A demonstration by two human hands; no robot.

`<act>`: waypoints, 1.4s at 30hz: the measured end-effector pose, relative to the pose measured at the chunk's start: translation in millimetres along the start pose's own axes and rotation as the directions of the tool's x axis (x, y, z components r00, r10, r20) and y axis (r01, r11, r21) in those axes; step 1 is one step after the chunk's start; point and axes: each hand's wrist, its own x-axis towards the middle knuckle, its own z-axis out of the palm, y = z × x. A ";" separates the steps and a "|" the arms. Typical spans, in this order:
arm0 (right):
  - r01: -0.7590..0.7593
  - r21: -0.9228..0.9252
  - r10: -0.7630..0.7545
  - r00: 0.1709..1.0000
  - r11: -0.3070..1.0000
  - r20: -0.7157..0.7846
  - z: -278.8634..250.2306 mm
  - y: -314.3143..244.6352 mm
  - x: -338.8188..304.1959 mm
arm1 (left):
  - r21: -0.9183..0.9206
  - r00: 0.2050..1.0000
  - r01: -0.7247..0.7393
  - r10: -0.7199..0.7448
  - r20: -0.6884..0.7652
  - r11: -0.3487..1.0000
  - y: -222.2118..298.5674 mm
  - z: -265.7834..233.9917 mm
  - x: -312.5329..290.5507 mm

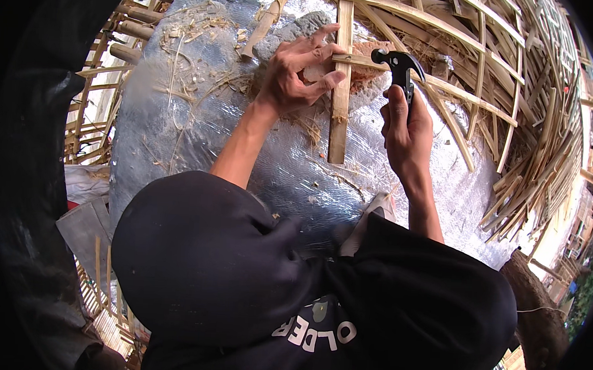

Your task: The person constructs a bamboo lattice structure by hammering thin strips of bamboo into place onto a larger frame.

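Observation:
My left hand (300, 73) is at an upright bamboo strip (340, 114), its thumb and fingertips against the strip on either side of a crossing. There a second bamboo strip (446, 87) runs off to the right as part of a lattice. Whether a nail sits between the fingers, I cannot make out. My right hand (408, 127) is closed around the handle of a black claw hammer (402, 61). The hammer's head is just right of the crossing, above the second strip. Under the crossing lie a rough grey stone block (303, 28) and a reddish brick (367, 77).
A shiny silver sheet (200, 124) covers the ground, scattered with bamboo shavings (197, 35). A loose bamboo piece (267, 22) lies at the far left of the block. Heaped split bamboo strips (536, 162) fill the right side. Bamboo poles (134, 29) stand at left, and a log (532, 314) at lower right.

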 end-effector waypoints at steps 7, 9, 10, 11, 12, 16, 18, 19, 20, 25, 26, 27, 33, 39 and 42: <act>0.081 -0.064 -0.077 0.995 0.995 0.068 -1.1 2.0 9.8 | -0.050 0.996 0.076 -0.078 -0.053 0.996 9.1 5.0 -2.5; 0.014 -0.012 -0.013 0.999 1.000 0.038 -2.2 -5.6 7.3 | -0.051 0.993 0.086 -0.089 -0.074 0.995 9.0 5.4 -2.8; 0.012 -0.013 -0.011 0.999 1.000 0.040 -2.4 -5.3 8.3 | -0.027 0.994 0.075 -0.077 -0.080 0.997 7.7 6.2 -3.0; 0.025 -0.035 -0.023 0.998 0.999 0.050 -2.8 -4.6 9.7 | -0.004 0.994 0.065 -0.065 -0.085 0.998 6.4 7.0 -3.4; 0.038 -0.055 -0.035 0.997 0.998 0.062 -2.8 -4.0 10.5 | -0.004 0.994 0.069 -0.069 -0.085 0.998 4.8 7.8 -3.8; 0.190 -0.120 -0.187 0.982 0.975 0.031 -1.4 -35.8 -9.6 | -0.006 0.992 0.037 -0.037 -0.123 0.999 6.0 8.4 -1.6; 0.389 -0.118 -0.397 0.917 0.914 -0.047 8.3 -16.0 -11.9 | -0.018 0.989 0.020 -0.022 -0.149 1.000 7.4 12.8 -0.2; 0.229 -0.257 -0.222 0.973 0.939 0.056 12.1 -28.6 -7.8 | -0.007 0.987 0.005 -0.006 -0.160 1.000 4.6 11.3 0.5; 0.116 -0.332 -0.069 0.986 0.936 0.151 14.3 -31.9 -0.3 | 0.004 0.985 -0.009 0.009 -0.172 1.000 2.1 9.7 0.3; 0.345 -0.028 -0.345 0.924 0.938 -0.163 11.7 -22.1 -7.4 | -0.002 0.995 0.077 -0.077 -0.063 0.997 8.3 6.8 1.0; 0.281 -0.155 -0.296 0.952 0.947 -0.079 12.6 -21.2 -6.6 | 0.000 0.992 0.114 -0.113 -0.052 0.994 9.1 5.5 2.0; 0.227 -0.287 -0.236 0.972 0.931 0.005 15.5 -24.8 -8.2 | 0.045 0.995 0.077 -0.074 -0.065 0.996 8.5 4.3 -0.8; 0.338 -0.137 -0.358 0.919 0.931 -0.166 11.0 -6.0 -10.6 | 0.064 0.990 0.032 -0.023 -0.139 0.997 9.4 15.7 0.0; 0.268 -0.231 -0.291 0.954 0.935 -0.071 13.8 -41.6 -6.9 | 0.102 0.989 0.022 -0.007 -0.151 0.995 3.6 9.4 -5.7; 0.194 -0.286 -0.210 0.977 0.938 -0.025 17.9 -20.5 -8.6 | 0.044 0.990 0.054 -0.048 -0.136 0.998 5.8 14.5 -0.5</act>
